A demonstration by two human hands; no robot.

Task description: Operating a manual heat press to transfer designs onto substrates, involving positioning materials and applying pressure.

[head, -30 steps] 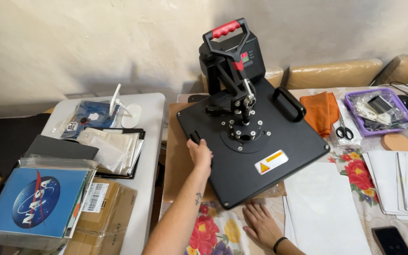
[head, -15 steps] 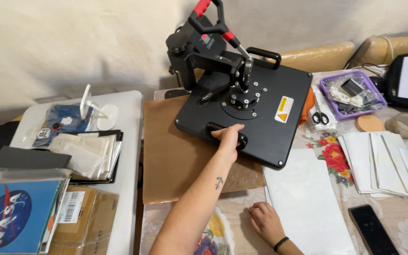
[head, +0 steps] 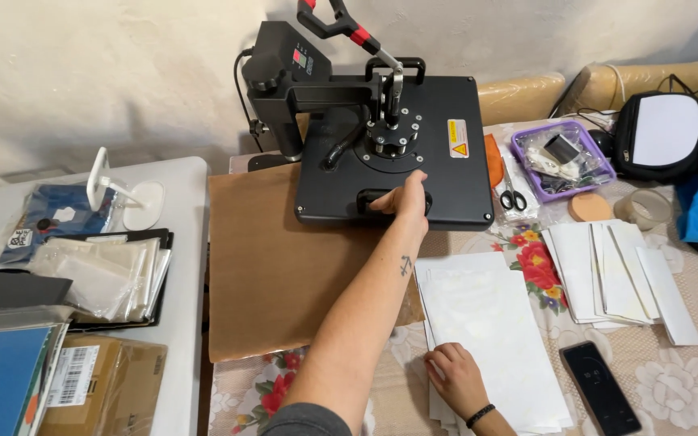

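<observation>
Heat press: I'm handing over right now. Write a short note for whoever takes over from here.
Left hand: fingers curled on the front handle of the black top plate.
Right hand: open, flat on the stack of white sheets at the near table edge.
Things: the top plate stands to the right of the brown sheet, overlapping only its far right corner. The red-grip lever is raised.
Done: the brown sheet lies flat and uncovered.
Left: nothing lies on the brown sheet yet, and the white sheets are not on it.
</observation>
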